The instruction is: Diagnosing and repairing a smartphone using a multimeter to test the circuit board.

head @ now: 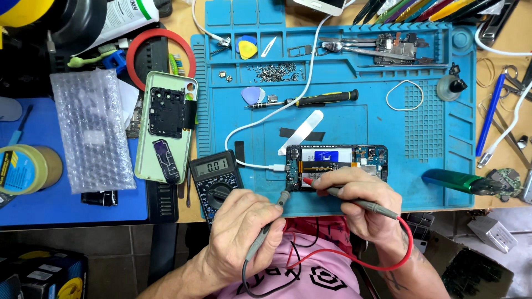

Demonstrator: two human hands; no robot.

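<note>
The open phone (336,166) lies flat on the blue work mat (388,119), near the mat's front edge, with its back cover off so the battery and the little green boards inside show. A white cable (260,164) is plugged into the phone's left end. The left hand (244,235) is just in front of the phone and is closed around a thin grey probe (271,224), pinched like a pencil, with the tip touching near the phone's lower left corner. The right hand (363,207) is also in front of the phone, closed around a second probe with a red tip (332,190), and that tip rests on the board at the phone's left end. A red wire (388,260) and a black wire (266,285) loop back from the probes toward the person. The small black meter (217,180) sits just left of the phone with its screen lit. The phone looks light and stiff, but its inside parts look tiny and easy to break, so it seems best to hold it by its outer edges and not press on the boards. The probes look light and hard, with sharp tips that could slip, so a grip low down near the tip seems safest. Left of the phone, past the meter, lies a pale green back cover (166,124). Behind the phone lie a black and yellow screwdriver (310,99) and a small pile of screws (274,72).
</note>
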